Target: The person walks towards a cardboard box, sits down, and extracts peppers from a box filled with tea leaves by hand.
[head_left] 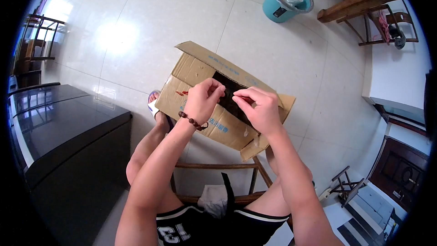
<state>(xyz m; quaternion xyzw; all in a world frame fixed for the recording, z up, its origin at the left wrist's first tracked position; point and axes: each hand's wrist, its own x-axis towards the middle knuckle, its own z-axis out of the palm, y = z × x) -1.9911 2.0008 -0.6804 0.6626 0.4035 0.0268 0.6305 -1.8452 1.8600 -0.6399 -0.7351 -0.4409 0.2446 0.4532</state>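
A cardboard box (182, 73) with blue print stands on the floor between my legs, its flaps partly spread. Over its dark opening (230, 102) both hands are raised close together, a small gap between their fingertips. My left hand (205, 98) is closed in a pinch, and what it holds is too small to make out. Thumb and fingers of my right hand (259, 107) pinch a thin dark red piece, mostly hidden. Small red pieces that look like dried chillies (182, 93) lie on the box's left flap. The box's contents are too dark to tell.
A teal bucket (278, 9) with a bag and rubbish stands at the upper right, near wooden furniture (350, 7). A glossy black cabinet (68, 123) is on my left. A wooden stool rail (214, 166) and a pale cloth (214, 199) are near my lap.
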